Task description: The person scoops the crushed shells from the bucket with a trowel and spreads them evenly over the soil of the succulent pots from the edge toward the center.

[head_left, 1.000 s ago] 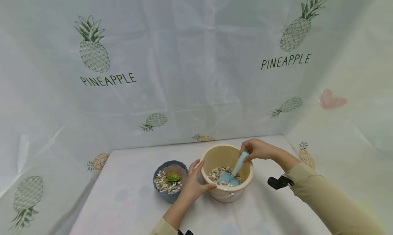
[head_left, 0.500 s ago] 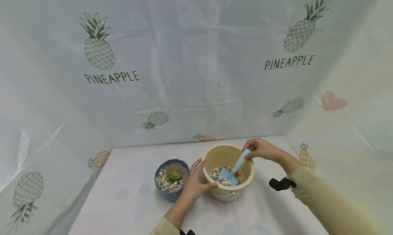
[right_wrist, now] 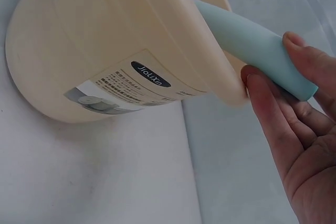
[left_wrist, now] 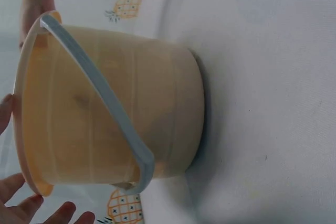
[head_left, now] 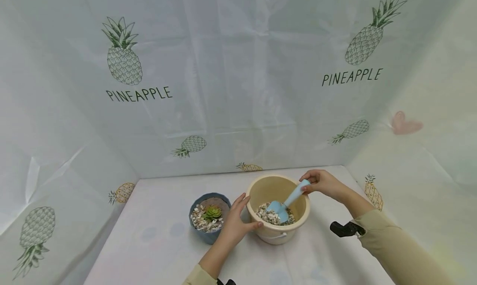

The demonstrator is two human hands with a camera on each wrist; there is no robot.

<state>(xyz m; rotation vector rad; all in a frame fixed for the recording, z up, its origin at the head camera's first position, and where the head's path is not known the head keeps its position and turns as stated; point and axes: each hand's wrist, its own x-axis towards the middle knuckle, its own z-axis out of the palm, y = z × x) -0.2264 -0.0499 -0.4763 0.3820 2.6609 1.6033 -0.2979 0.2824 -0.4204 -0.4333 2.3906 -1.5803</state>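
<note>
A cream bucket [head_left: 275, 239] holds a layer of small pale pebbles [head_left: 271, 215]. My left hand [head_left: 235, 227] rests against the bucket's left rim, thumb and fingers spread apart; the left wrist view has its fingertips [left_wrist: 31, 201] right at the rim. With my right hand [head_left: 323, 183] I pinch the handle end of a light blue plastic shovel [head_left: 297, 192] between thumb and fingers. The right wrist view shows this handle [right_wrist: 247, 36] slanting out over the rim. The shovel's blade lies among the pebbles, partly covered by them.
Left of the bucket stands a blue pot [head_left: 207, 237] with pebbles and a green succulent [head_left: 213, 212]. A grey handle [left_wrist: 107, 98] hangs down the bucket's side. A white cloth [head_left: 160, 243] covers the table, and a pineapple-print sheet [head_left: 238, 90] hangs behind it.
My right hand has moved slightly right and the shovel's handle leans further over with it. The blade has shifted among the pebbles. My left hand has stayed at the rim.
</note>
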